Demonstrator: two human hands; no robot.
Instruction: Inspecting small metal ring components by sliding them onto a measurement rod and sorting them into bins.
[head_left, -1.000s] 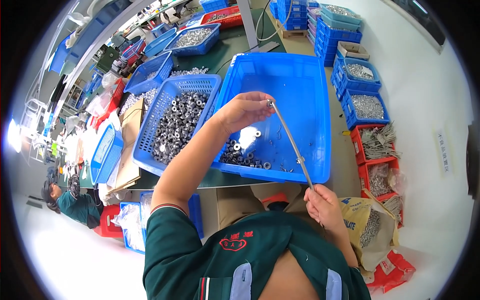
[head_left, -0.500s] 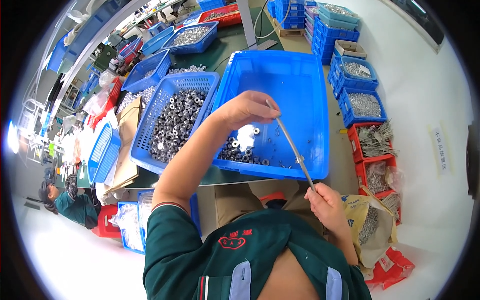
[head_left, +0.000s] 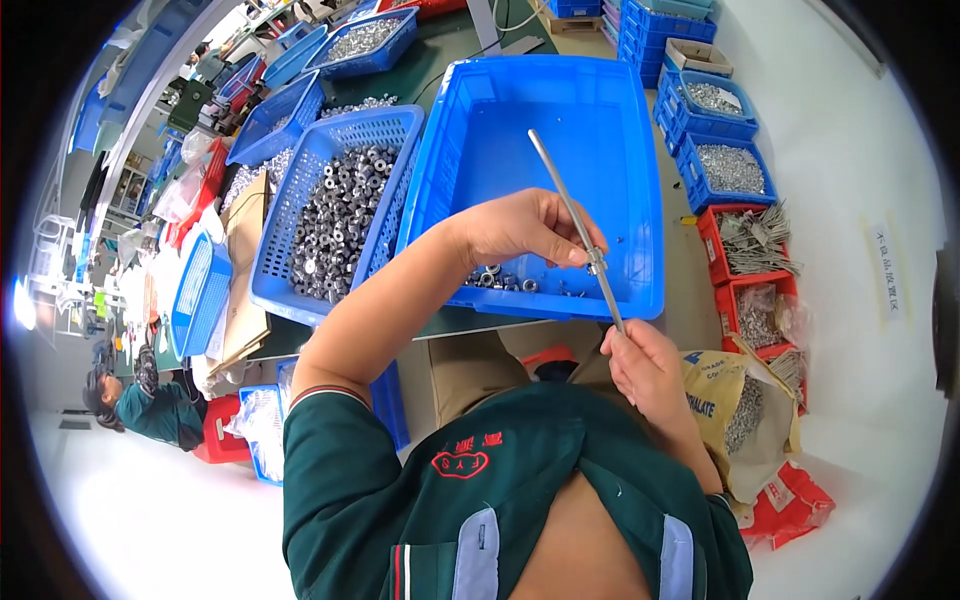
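A thin metal rod (head_left: pixel 560 178) slants across the front of a large blue bin (head_left: pixel 610 140), its upper end free over the bin's inside. Around the lower end of the rod are the closed fingers of my right hand (head_left: pixel 648 362), just in front of the bin. A small metal nut-like collar (head_left: pixel 596 264) sits on the rod, and my left hand (head_left: pixel 525 230) pinches at it with thumb and fingers. Several loose metal nuts (head_left: pixel 510 283) lie in the bin's near left corner, partly hidden by my left hand.
Left of the bin stands a perforated blue basket (head_left: pixel 270 255) of dark metal nuts, with cardboard (head_left: pixel 248 270) beside it. Red crates (head_left: pixel 715 240) and an open yellowish sack (head_left: pixel 715 375) stand on the right. A person (head_left: pixel 150 410) works at the far left.
My left hand has slid down the rod from its upper end to the collar, baring the top. My right hand still holds the lower end. The view has shifted slightly.
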